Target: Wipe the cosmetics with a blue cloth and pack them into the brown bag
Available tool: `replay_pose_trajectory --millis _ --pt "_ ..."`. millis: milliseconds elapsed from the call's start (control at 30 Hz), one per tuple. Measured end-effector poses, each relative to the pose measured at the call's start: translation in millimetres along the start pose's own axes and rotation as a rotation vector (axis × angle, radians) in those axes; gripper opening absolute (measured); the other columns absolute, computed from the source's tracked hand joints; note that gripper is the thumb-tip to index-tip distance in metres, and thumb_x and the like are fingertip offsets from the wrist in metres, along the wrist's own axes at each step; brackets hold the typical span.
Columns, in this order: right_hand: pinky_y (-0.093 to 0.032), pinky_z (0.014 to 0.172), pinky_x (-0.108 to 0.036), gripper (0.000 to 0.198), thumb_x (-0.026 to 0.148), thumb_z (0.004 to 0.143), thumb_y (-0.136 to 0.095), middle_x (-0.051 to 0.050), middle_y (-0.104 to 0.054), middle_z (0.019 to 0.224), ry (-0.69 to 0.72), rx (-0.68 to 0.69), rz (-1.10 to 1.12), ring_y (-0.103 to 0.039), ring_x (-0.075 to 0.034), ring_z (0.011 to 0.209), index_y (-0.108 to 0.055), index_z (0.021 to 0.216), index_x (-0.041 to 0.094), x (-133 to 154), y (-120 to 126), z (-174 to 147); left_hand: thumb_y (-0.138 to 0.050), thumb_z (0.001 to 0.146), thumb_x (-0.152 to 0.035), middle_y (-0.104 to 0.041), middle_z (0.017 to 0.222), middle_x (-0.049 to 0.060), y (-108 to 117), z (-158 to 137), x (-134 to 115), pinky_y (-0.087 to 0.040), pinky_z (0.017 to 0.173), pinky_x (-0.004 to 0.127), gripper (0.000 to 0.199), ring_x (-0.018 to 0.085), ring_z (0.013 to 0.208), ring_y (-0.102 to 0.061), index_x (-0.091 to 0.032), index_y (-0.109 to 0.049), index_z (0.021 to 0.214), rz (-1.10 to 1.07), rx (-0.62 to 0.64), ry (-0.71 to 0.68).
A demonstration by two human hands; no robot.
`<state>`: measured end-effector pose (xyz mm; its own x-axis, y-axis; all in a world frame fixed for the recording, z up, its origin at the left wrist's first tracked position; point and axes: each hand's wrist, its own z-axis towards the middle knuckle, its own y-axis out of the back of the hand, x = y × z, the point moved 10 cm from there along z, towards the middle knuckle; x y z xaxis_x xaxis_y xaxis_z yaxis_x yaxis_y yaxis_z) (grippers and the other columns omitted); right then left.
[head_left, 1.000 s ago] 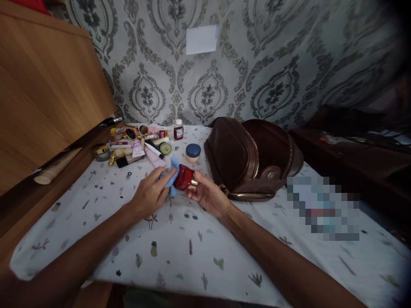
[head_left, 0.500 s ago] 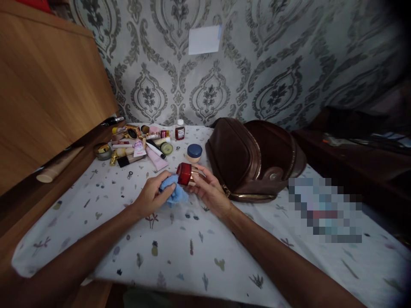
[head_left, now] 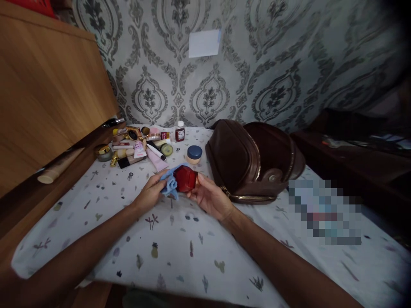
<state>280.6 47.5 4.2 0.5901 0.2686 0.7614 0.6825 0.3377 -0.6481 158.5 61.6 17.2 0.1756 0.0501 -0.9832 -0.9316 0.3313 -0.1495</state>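
Observation:
Over the middle of the patterned tabletop, my right hand [head_left: 213,196] grips a red faceted glass bottle [head_left: 185,179], which looks like a perfume bottle, by its right end. My left hand [head_left: 150,191] is closed on a blue cloth [head_left: 170,184] pressed against the bottle's left side. Part of the cloth shows behind the bottle's top edge. Just beyond the bottle stands a small jar with a dark blue lid [head_left: 194,152]. The fingertips of my left hand are partly hidden by the cloth.
A brown leather bag [head_left: 236,158] lies unzipped to the right. Several cosmetics, among them a pink tube [head_left: 156,160], are heaped at the back left beside a small white-capped bottle [head_left: 180,131]. A wooden cabinet [head_left: 51,72] borders the left; a pixelated patch covers something at right.
The red bottle has turned in my right hand, so a broad face now shows. The cloth has shifted up around its left side, with my left hand moving slightly along.

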Motion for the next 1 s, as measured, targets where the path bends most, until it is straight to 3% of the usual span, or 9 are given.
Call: replay_pose_trajectory --millis 133,333,500,700,867,1000 --pt "-0.052 0.062 -0.023 0.041 0.042 0.076 -0.082 -0.001 -0.073 0.089 0.103 -0.077 -0.079 -0.065 -0.011 0.068 -0.067 0.108 0.022 10 8 1 -0.082 0.069 -0.04 -0.066 0.075 0.001 -2 -2 15 -0.051 0.058 0.024 0.036 0.012 0.063 -0.058 -0.016 -0.073 0.094 -0.207 -0.06 0.119" --pt "-0.056 0.074 -0.03 0.051 0.046 0.078 -0.078 -0.004 -0.07 0.104 0.239 -0.161 -0.367 -0.067 -0.017 0.088 -0.061 0.122 0.026 21 15 -1 -0.081 0.071 -0.038 -0.07 0.075 0.004 -9 -5 23 -0.052 0.057 0.025 0.03 0.015 0.064 -0.065 -0.015 -0.071 0.088 -0.274 -0.027 0.238" --pt "-0.055 0.085 -0.038 0.052 0.043 0.079 -0.076 -0.007 -0.065 0.116 0.426 -0.204 -0.729 -0.064 -0.02 0.094 -0.059 0.126 0.026 39 15 -6 -0.08 0.071 -0.035 -0.07 0.075 0.005 -16 -9 26 -0.05 0.054 0.025 0.029 0.018 0.064 -0.068 -0.015 -0.069 0.089 -0.29 -0.009 0.293" --pt "-0.052 0.094 -0.041 0.044 0.031 0.083 -0.072 -0.008 -0.062 0.112 0.625 -0.233 -1.158 -0.062 -0.024 0.102 -0.063 0.125 0.026 56 -3 -20 -0.076 0.075 -0.037 -0.066 0.078 0.002 -15 -10 23 -0.052 0.056 0.024 0.037 0.014 0.063 -0.064 -0.017 -0.064 0.103 -0.205 -0.037 0.232" --pt "-0.053 0.091 -0.04 0.046 0.028 0.084 -0.069 -0.008 -0.061 0.111 0.648 -0.199 -1.298 -0.063 -0.024 0.1 -0.06 0.128 0.025 55 -17 -26 -0.069 0.083 -0.043 -0.063 0.089 0.001 -9 -8 10 -0.053 0.056 0.024 0.048 0.012 0.066 -0.057 -0.019 -0.056 0.123 0.149 -0.041 0.06" --pt "-0.052 0.092 -0.042 0.055 0.03 0.082 -0.07 -0.009 -0.061 0.11 0.696 -0.186 -1.312 -0.061 -0.026 0.101 -0.054 0.135 0.025 55 -22 -30 -0.064 0.086 -0.044 -0.062 0.088 0.0 -13 -7 5 -0.051 0.054 0.022 0.046 0.011 0.062 -0.055 -0.02 -0.054 0.124 0.231 0.0 0.023"
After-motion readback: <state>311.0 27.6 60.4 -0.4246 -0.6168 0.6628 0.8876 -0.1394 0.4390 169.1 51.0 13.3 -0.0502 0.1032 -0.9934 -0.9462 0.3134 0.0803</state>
